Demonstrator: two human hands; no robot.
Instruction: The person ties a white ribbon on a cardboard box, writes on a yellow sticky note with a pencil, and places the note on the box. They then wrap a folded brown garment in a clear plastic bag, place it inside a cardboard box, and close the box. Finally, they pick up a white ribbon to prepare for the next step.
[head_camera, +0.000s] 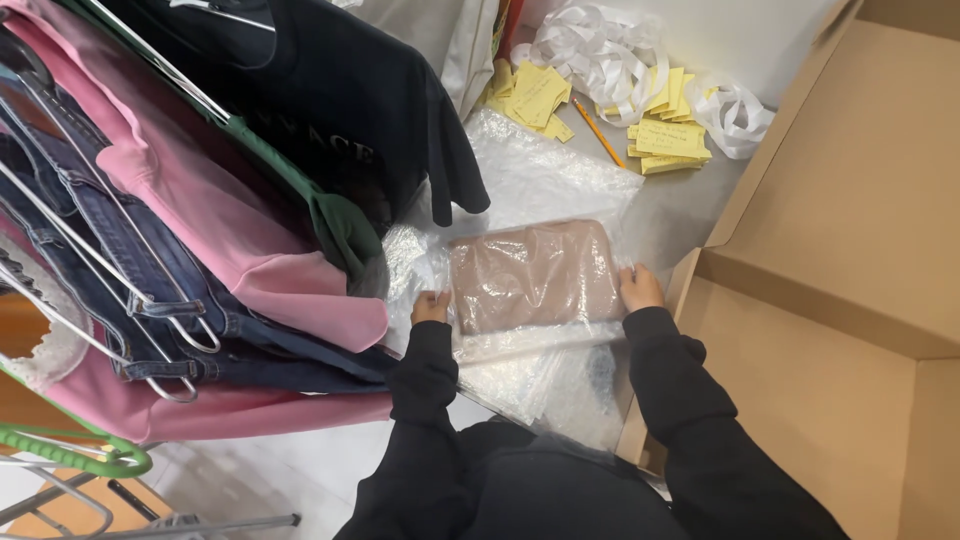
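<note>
Gripping a folded dusty-pink garment sealed in a clear plastic bag (533, 277), a person's left hand (431, 305) holds its 9 o'clock edge and the right hand (640, 288) its 3 o'clock edge, fingers closed on the plastic. The package lies on crinkled clear bags. Yellow paper slips (668, 140) sit at 1 o'clock; an open brown cardboard box (850, 260) at 3 o'clock.

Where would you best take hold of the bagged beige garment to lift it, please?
Probably by its two short ends, coming in from left and right. The bagged garment lies flat and wide, and the left hand and right hand already sit at those ends.
</note>
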